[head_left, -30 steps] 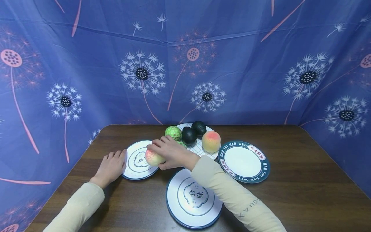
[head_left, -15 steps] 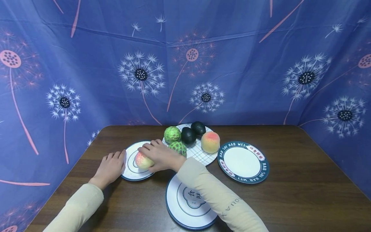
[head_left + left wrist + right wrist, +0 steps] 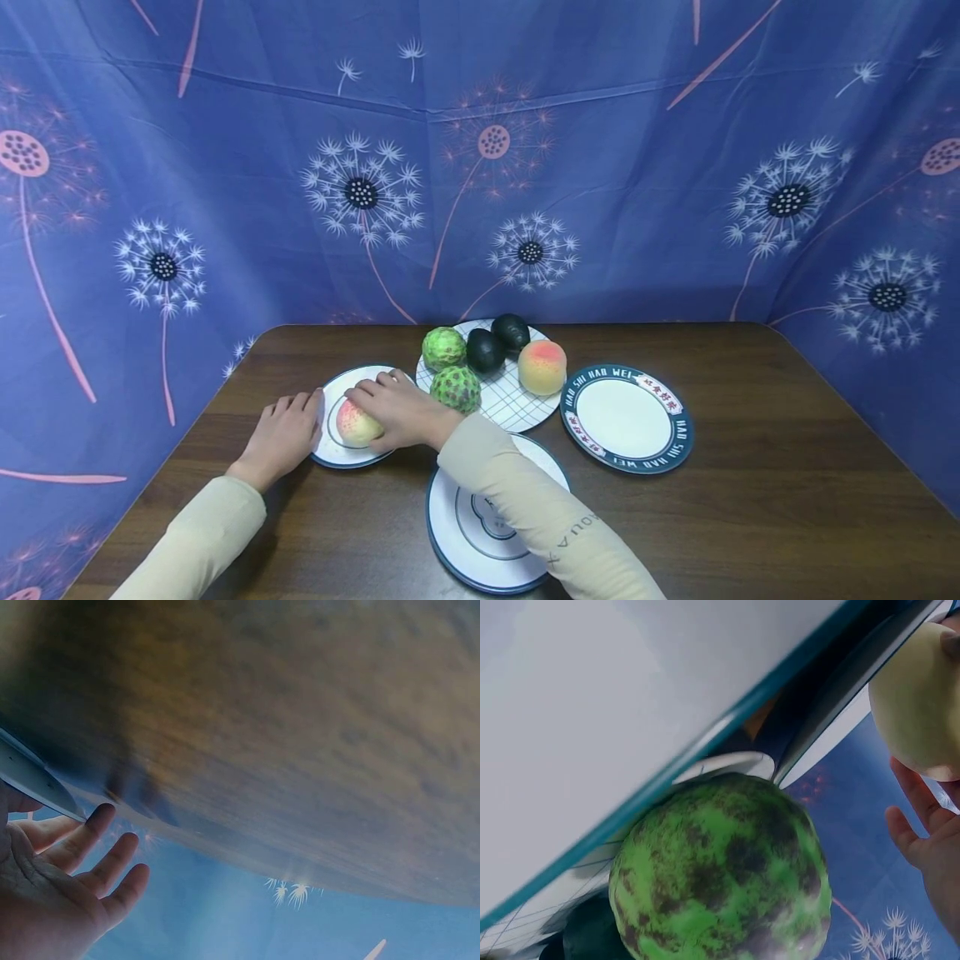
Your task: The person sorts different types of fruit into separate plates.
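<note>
In the head view my right hand [image 3: 405, 410] holds a peach [image 3: 357, 423] from its right side, over the left white plate [image 3: 345, 454]. The right wrist view catches the pale side of this peach [image 3: 911, 705] with fingers [image 3: 919, 795] around it. Whether the peach touches the plate cannot be told. My left hand [image 3: 282, 433] rests at the same plate's left rim. In the left wrist view its fingers [image 3: 112, 866] are spread and fairly straight by the plate's edge [image 3: 37, 780]; the thumb is mostly out of sight.
A grid-patterned plate [image 3: 517, 408] at the back bears two green knobbly fruits [image 3: 456, 389], two dark avocado-like fruits [image 3: 485, 350] and another peach [image 3: 542, 367]. A green-rimmed plate [image 3: 626, 421] lies right. Stacked white plates [image 3: 480, 554] sit in front, beneath my right forearm.
My right hand has carried the peach leftward and lower over the left plate, uncovering the nearer green fruit. My left hand has stayed at the rim.
</note>
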Tool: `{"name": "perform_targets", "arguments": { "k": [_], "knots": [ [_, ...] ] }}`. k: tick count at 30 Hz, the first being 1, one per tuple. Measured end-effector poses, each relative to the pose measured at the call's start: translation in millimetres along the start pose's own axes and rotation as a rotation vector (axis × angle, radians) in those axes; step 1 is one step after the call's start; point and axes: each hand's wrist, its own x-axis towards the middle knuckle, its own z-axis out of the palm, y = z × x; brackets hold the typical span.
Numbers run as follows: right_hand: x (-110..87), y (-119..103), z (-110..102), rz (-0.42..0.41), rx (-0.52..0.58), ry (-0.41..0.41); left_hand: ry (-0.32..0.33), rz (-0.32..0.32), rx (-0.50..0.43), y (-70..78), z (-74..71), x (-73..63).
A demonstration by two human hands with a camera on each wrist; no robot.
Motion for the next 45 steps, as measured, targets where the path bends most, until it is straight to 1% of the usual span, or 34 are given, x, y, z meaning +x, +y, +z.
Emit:
{"name": "perform_targets", "arguments": {
  "k": [6, 13, 17, 21, 34, 41, 45],
  "knots": [
    [4.3, -3, 4, 0.0, 0.002, -0.006, 0.003, 0.001, -0.004, 0.1, -0.7, -0.7],
    [8.2, -5, 5, -0.006, -0.039, 0.014, 0.02, 0.001, -0.005, -0.8, 0.3, -1.3],
    [10.5, -5, 7, -0.002, -0.032, 0.019, 0.026, 0.001, 0.002, -1.0, 0.6, -1.0],
    [11.3, -5, 7, -0.003, -0.028, 0.02, 0.018, -0.001, 0.002, -0.5, 0.3, -0.8],
    [10.1, -5, 10, 0.018, -0.026, -0.001, 0.023, 0.006, -0.004, 0.7, -0.2, -0.8],
    [7.4, -4, 5, 0.019, -0.035, -0.007, 0.023, 0.005, -0.008, 0.2, 0.6, 0.5],
    [3.3, -1, 1, 0.013, -0.05, 0.009, 0.031, 0.008, -0.01, 0.1, 1.1, 0.5]
  ]
}}
